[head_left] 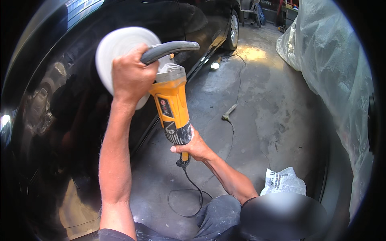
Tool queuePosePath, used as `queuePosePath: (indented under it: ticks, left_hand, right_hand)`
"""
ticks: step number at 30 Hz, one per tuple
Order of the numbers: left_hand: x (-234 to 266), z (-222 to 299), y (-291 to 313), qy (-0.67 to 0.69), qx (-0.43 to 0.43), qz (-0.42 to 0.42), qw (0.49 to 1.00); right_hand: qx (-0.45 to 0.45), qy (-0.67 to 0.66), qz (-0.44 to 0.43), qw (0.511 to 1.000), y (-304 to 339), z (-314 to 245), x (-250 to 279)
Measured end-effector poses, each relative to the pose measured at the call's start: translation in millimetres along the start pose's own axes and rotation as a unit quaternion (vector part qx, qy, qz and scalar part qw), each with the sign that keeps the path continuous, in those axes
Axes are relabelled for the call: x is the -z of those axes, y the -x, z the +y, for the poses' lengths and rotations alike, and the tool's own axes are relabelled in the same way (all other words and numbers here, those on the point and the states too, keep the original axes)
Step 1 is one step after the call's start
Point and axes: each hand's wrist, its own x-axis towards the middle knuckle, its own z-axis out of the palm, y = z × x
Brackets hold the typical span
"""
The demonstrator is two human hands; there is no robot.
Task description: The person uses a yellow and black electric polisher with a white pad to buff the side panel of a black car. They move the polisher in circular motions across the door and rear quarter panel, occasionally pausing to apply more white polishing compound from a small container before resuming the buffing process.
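Observation:
A yellow and black corded polisher [173,106] with a round white pad [120,42] is held at the side of a glossy black car [76,104]. My left hand [134,76] is closed around the curved black front handle [173,49]. Lower down, my right hand [196,145] grips the rear end of the polisher, thumb beneath its body. The pad faces the car's panel; whether it is pressed on the paint I cannot tell. Part of the pad is hidden behind my left hand.
The polisher's black cord [193,182] loops on the grey floor [265,120]. A lamp-like tool on a cord [228,113] lies farther off. Clear plastic sheeting [333,52] hangs at right. Printed paper [283,182] lies near a dark rounded shape [283,217]. The car's wheel [234,29] stands farther back.

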Motion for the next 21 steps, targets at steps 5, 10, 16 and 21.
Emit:
queuePosePath:
  ticks: [5,10,16,21]
  left_hand:
    - [-23.0,3.5,13.2,-0.027,0.020,-0.066,0.997]
    - [4.4,8.3,88.0,-0.033,0.024,-0.066,0.997]
    - [59.9,36.0,178.1,-0.086,0.031,-0.065,0.994]
    - [72.1,39.5,205.0,-0.116,0.047,-0.107,0.986]
  right_hand:
    - [-0.060,-0.048,0.001,0.997,10.4,34.4,7.0]
    - [-0.063,0.048,-0.031,0.996,53.0,82.8,10.8]
    - [-0.103,0.077,-0.123,0.984,102.1,123.7,0.6]
    - [-0.142,0.029,-0.148,0.978,121.4,148.3,-7.7]
